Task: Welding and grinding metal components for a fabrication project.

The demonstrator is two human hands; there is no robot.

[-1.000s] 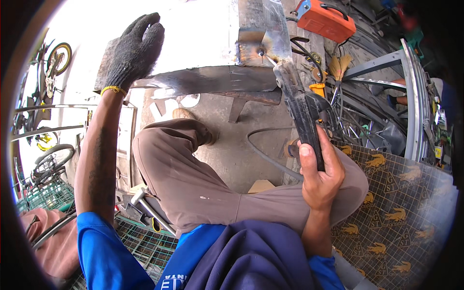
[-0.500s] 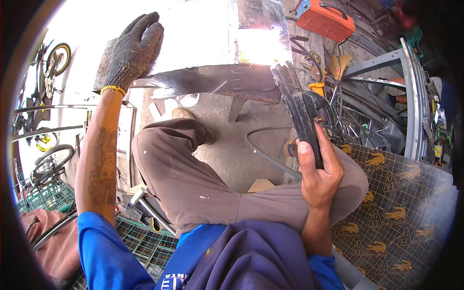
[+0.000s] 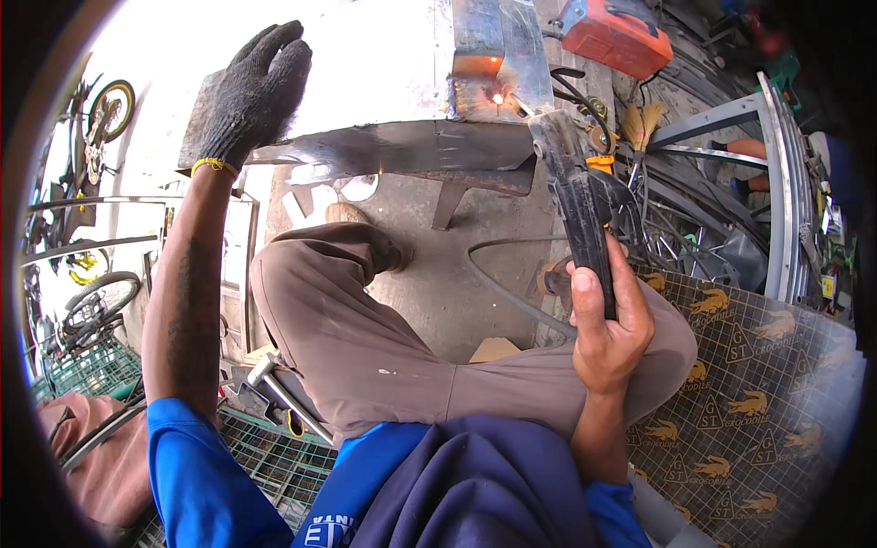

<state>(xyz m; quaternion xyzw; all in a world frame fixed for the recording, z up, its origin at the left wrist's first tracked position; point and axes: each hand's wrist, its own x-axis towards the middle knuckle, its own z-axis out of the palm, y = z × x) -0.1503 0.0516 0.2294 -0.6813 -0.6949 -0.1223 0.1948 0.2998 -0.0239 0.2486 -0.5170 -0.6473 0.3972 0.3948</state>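
Head view: gloved left hand (image 3: 245, 96) lies flat, fingers spread, on a metal sheet (image 3: 384, 82); bare right hand (image 3: 607, 320) grips a welding holder (image 3: 577, 196), its tip glowing on the sheet.

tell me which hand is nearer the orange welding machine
Right. The bare right hand grips the electrode holder below the orange welding machine; the gloved left hand rests on the metal sheet far across.

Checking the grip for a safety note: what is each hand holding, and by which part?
The right hand grips the welding electrode holder by its handle's lower end. The gloved left hand holds nothing, resting flat on the metal sheet.
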